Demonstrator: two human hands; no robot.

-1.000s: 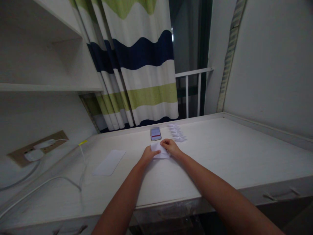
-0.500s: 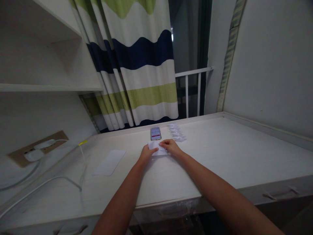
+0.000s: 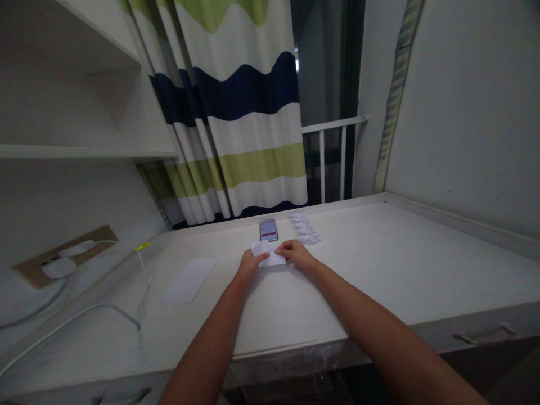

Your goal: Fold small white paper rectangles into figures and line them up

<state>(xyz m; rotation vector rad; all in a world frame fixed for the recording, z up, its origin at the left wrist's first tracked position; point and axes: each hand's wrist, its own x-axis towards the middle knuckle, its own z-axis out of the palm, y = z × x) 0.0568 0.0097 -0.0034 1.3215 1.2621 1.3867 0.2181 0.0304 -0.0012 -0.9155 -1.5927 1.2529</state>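
A small folded sheet of white paper (image 3: pixel 270 256) is held between my two hands, a little above the desk or just touching it; I cannot tell which. My left hand (image 3: pixel 250 262) grips its left end, thumb lying across the top. On the right edge, my right hand (image 3: pixel 294 251) pinches the paper between thumb and forefinger. A phone (image 3: pixel 269 230) with a lit screen lies right behind the paper. To its right stands a row of several folded white paper pieces (image 3: pixel 306 229).
The white desk (image 3: pixel 379 253) spans the view. A flat white sheet (image 3: pixel 189 280) lies on the left. White cables (image 3: pixel 105 306) run from plugs in a wall socket (image 3: pixel 67 256). A striped curtain (image 3: pixel 253 129) and a white railing (image 3: pixel 333 125) are behind the desk.
The paper and my left hand have shifted slightly left. My right hand has hardly moved and now pinches nearer the paper's right edge.
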